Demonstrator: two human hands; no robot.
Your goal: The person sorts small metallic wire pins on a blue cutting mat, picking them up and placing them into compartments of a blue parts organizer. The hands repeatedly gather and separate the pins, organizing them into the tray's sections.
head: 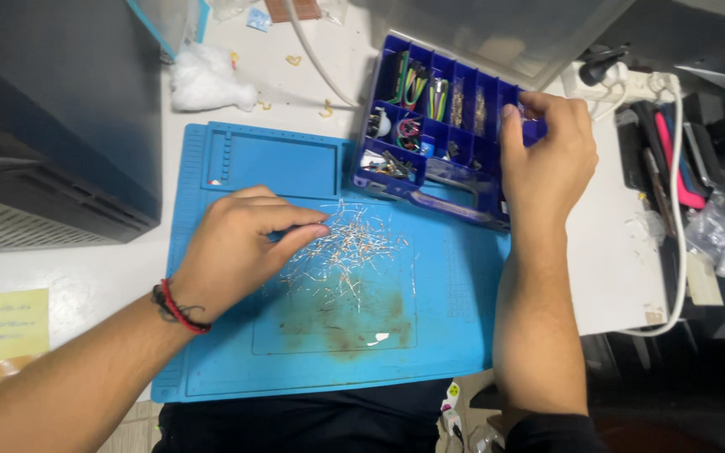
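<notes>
We get even, bright overhead light, soft shadows under both forearms, slight glare on the blue mat (312, 352), corners dim, mild edge blur.

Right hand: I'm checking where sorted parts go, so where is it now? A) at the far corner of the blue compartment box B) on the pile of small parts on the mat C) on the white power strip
A: the right hand reaches a far-corner compartment of the box; the left hand is at the pile on the mat.
</notes>
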